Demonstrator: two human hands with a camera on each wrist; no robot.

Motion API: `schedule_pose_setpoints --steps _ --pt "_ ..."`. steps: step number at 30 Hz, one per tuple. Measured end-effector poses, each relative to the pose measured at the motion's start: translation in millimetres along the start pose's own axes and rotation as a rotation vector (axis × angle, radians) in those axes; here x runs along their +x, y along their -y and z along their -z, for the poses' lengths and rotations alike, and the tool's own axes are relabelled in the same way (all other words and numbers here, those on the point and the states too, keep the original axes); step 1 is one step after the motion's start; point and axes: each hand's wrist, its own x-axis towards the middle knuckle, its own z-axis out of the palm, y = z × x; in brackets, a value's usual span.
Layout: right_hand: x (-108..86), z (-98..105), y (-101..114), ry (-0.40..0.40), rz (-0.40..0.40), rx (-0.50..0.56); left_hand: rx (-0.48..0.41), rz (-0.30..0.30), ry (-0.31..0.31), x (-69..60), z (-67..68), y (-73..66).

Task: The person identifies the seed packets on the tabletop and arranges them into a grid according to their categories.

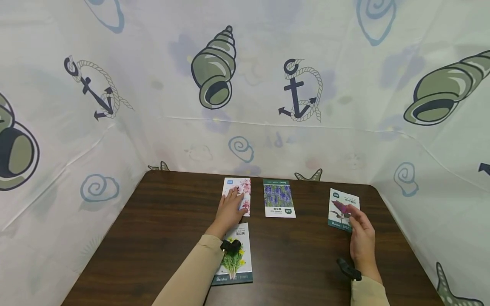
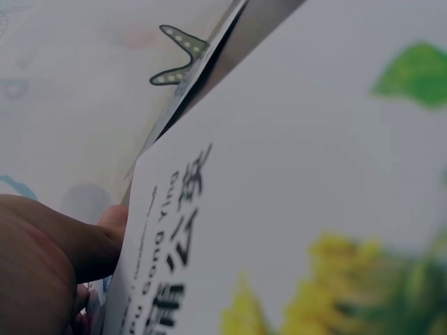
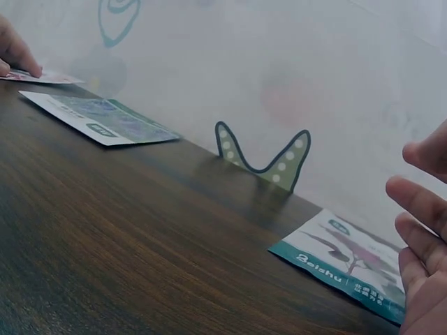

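My left hand [image 1: 229, 212] rests with spread fingers on a white seed packet with pink blossoms [image 1: 245, 185], covering its lower left part. Under my left wrist lies a dandelion seed packet [image 1: 242, 265] with yellow flowers and a dark band; it fills much of the left wrist view. My right hand [image 1: 363, 242] is over the lower right edge of a seed packet with a purple-leaved plant [image 1: 336, 205]. Its fingers are loosely bent and hold nothing; in the right wrist view they appear beside that packet [image 3: 342, 255]. Whether a fingertip touches it, I cannot tell.
A packet with purple flower spikes [image 1: 278, 196] lies between the two hands near the far edge. Everything lies on a dark brown wooden table [image 1: 306, 250]. A white cloth [image 1: 260, 93] printed with shells and anchors hangs behind and at both sides.
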Motion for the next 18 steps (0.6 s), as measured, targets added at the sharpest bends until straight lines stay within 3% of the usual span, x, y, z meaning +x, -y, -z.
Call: schedule_pose_setpoints --steps 3,10,18 --pt "0.8 -0.9 -0.5 0.009 -0.008 -0.033 -0.002 0.0 -0.002 -0.2 0.4 -0.6" --pt "0.4 -2.0 1.1 0.059 -0.1 -0.231 0.014 0.01 0.002 0.1 -3.0 1.5" --pt "1.6 -1.8 -1.7 0.099 -0.114 -0.315 0.012 0.0 0.0 0.7 -3.5 2.3"
